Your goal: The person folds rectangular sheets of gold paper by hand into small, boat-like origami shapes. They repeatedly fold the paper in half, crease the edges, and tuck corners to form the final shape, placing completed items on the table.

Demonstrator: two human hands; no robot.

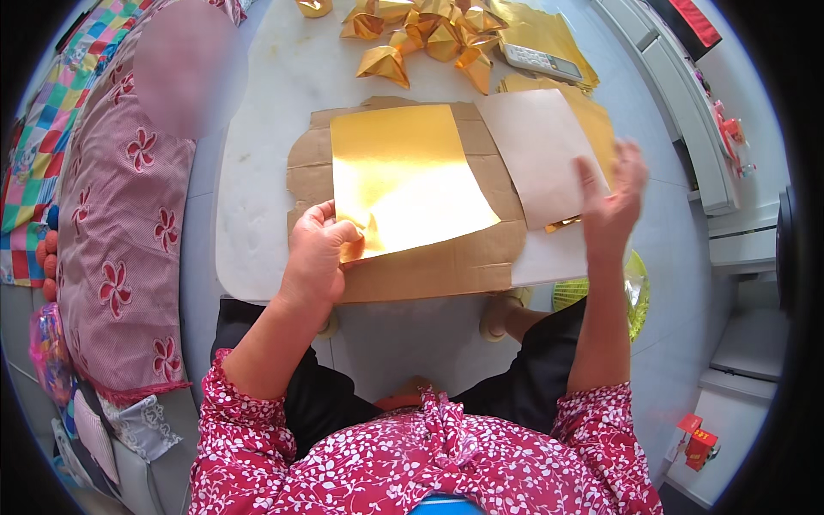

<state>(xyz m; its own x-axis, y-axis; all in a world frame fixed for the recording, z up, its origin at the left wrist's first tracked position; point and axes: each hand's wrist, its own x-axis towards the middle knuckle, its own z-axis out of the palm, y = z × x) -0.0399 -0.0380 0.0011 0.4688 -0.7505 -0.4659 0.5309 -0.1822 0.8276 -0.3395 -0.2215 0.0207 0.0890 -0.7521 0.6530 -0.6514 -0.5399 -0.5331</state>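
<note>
My left hand (322, 244) pinches the lower left corner of a shiny gold foil paper sheet (399, 167) between thumb and fingers. The sheet lies over a piece of brown cardboard (444, 273) on a white table (248, 212). At the right, my right hand (611, 193) is raised, slightly blurred, with thumb and fingers apart and nothing between them. It is over the right edge of a sheet lying pale side up (541, 154). Under that sheet, more gold paper (595, 122) shows.
Several folded gold paper pieces (386, 64) lie at the table's far side. A white remote control (541, 61) rests on a stack of gold sheets (537, 29). Left of the table is a seat with a pink floral cover (129, 212). A yellow-green basket (634, 296) stands below the table's right edge.
</note>
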